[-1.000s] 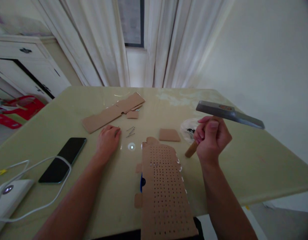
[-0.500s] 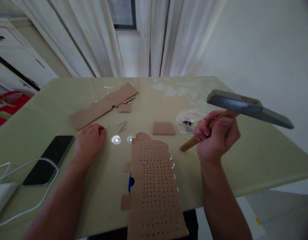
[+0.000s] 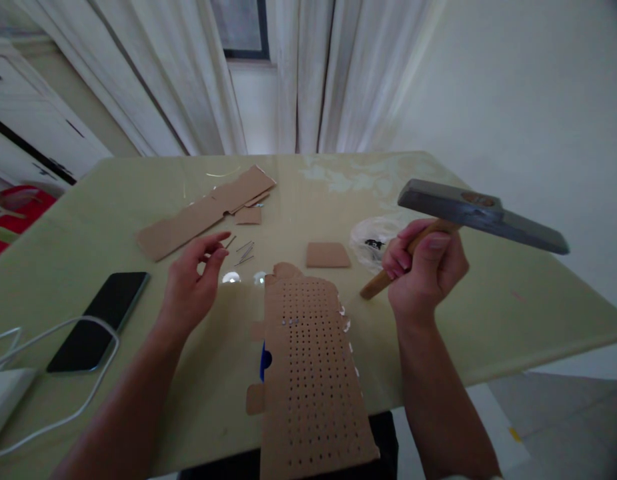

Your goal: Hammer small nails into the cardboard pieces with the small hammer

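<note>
Your right hand (image 3: 425, 270) is wrapped around a hammer (image 3: 468, 217) by its pale wooden handle, close under the head. The grey steel head lies across the top of your fist, blunt face to the left and tapered end reaching well out to the right, tilted slightly down. The handle's free end slants down and left out of your fist.

Your left hand (image 3: 193, 283) pinches a thin nail (image 3: 230, 241) between thumb and forefinger; it juts up and right from the fingertips. Just right of that pinch, a few loose nails (image 3: 245, 254) lie flat.
</note>
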Demonstrator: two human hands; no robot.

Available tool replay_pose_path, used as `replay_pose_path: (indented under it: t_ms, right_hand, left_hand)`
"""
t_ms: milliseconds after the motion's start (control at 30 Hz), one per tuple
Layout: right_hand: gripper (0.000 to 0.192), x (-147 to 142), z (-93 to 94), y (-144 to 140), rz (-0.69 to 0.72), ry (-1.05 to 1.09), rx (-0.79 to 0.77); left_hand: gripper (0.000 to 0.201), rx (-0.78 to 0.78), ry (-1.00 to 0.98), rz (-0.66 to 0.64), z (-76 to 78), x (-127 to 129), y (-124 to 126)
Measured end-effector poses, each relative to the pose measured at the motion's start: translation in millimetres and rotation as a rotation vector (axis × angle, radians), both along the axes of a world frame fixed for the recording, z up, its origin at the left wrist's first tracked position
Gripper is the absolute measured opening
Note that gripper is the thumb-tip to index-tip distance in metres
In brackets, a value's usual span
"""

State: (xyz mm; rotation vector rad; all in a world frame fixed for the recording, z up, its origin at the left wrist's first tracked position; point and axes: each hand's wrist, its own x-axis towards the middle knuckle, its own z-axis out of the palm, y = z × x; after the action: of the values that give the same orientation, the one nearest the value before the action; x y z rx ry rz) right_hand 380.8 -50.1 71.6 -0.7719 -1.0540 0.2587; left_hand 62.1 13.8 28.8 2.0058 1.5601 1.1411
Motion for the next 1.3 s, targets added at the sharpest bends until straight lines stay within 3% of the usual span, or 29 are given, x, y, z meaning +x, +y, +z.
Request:
replay_pose_path:
  t_ms: [167,300,467,833,1300]
  right_hand:
    - [0.036,3,1.2,1,-0.033,0.022,-0.029]
    - [0.037,5,1.6,0,-0.093,0.007,-0.067]
    - [0.040,4,2.1,-1,-0.146,-0.044,-0.116]
    - [0.036,5,1.2,0,-0.087,0.002,-0.065]
    - [0.037,6,1.1,-2,-0.085,-0.001,-0.110]
  left_hand:
    - [0.006,0.008,-0.394,-0.364,16.9,36,-47]
    - [0.006,-0.057,-0.326,-0.485,18.4,45,-64]
    - [0.012,-0.022,-0.176,-0.598,17.5,48,-63]
    - [0.010,-0.055,-0.090,-0.598,11.6,50,-69]
    - [0.013,-0.050,-0.075,-0.617,10.5,51,-69]
